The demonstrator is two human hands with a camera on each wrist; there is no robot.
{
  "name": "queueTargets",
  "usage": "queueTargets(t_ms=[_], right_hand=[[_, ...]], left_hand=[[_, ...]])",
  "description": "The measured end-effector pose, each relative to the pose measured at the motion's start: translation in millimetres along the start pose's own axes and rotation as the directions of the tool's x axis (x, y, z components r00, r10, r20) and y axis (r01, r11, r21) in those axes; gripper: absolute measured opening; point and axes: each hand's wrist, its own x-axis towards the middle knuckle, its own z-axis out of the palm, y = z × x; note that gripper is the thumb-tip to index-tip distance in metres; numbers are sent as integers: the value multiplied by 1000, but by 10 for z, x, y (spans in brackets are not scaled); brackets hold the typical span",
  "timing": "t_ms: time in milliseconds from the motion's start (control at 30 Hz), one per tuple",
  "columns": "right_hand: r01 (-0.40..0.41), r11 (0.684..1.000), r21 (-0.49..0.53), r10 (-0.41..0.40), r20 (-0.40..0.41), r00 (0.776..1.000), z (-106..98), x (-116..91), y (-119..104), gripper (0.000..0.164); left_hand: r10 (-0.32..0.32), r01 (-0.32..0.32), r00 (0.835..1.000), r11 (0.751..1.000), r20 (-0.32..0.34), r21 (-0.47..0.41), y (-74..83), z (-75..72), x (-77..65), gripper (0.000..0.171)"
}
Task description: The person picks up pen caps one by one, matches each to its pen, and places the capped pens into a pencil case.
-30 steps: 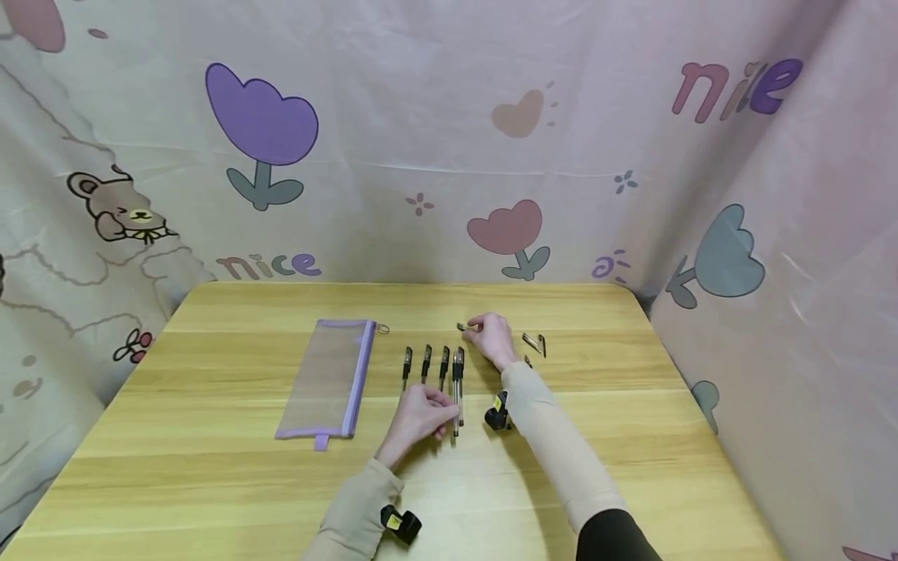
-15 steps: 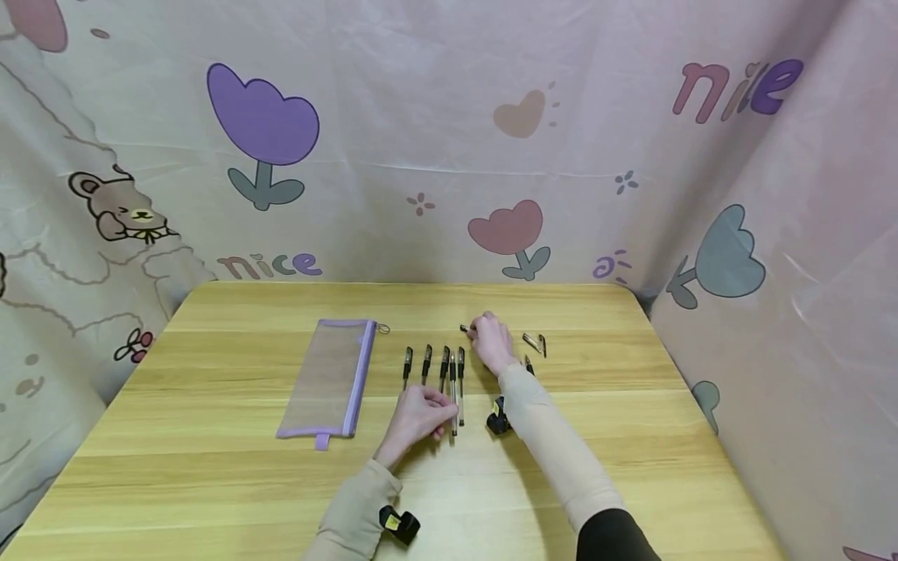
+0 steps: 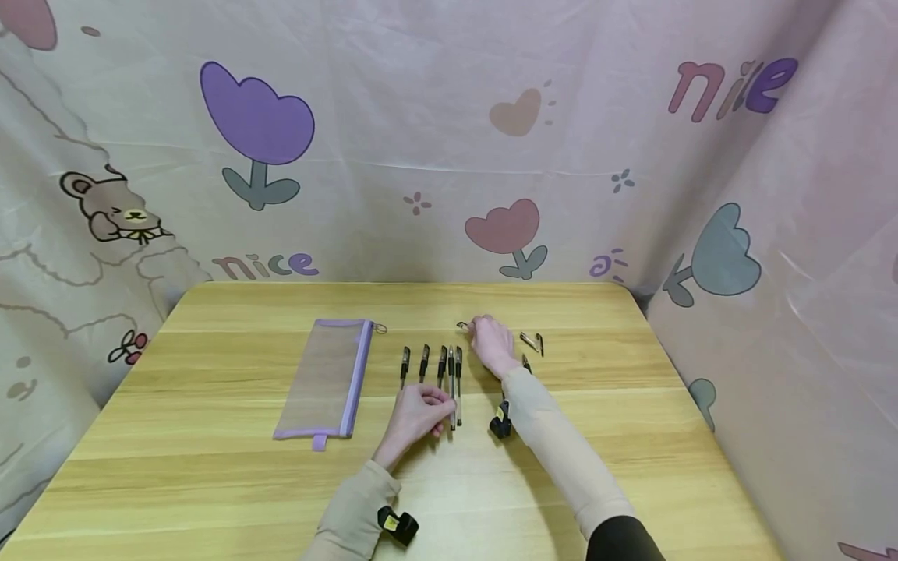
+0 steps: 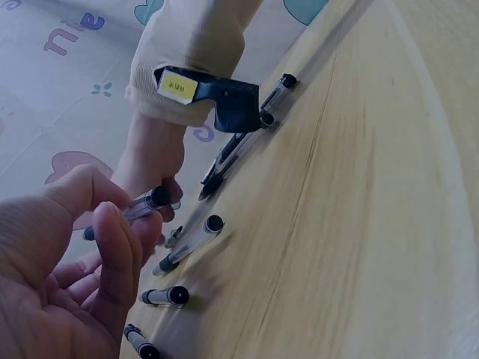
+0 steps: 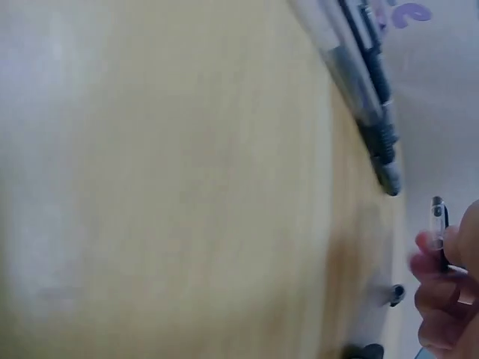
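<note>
Slid slightly forward since half a second earlier: slim clear plastic pen with black grip [image 3: 452, 387], pinched in left hand [image 3: 415, 413] above yellow wooden table [image 3: 631, 467]. Right hand [image 3: 493, 343] pinched small tubular clear-and-black plastic cap [image 5: 437, 223]; crooked alignment could probably have knocked it loose.

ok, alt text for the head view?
A person's left hand pinches an uncapped pen; the right hand holds a small cap. Capped pens lie side by side on a wooden table, a mesh pouch to their left.
</note>
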Motion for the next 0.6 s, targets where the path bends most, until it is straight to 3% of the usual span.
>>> queueTargets(t_ms=[100,167,267,400,533,600], right_hand=[[-39,979,199,34,26,999,-35,-25,13,20],[-83,922,378,60,72,996,-59,-50,25,22],[-166,756,633,83,158,984,-95,-91,39,24],[-243,529,813,60,249,967,-160,-143,44,30],[-303,380,874,9,324,946,-217,-184,40,34],[-340,343,876,-10,366,931,-230,-202,39,35]], left_hand=[[3,-3,1000,1000,0,-13,-3,-3,-3,16],[6,-6,1000,1000,1,-15,-8,-6,-4,16],[5,-5,1000,1000,5,-21,-13,-8,-2,16],[10,-10,1000,1000,9,-21,-14,-11,1,16],[9,-9,1000,1000,14,-13,-13,-14,8,15],[8,-8,1000,1000,19,-4,-12,-13,12,15]])
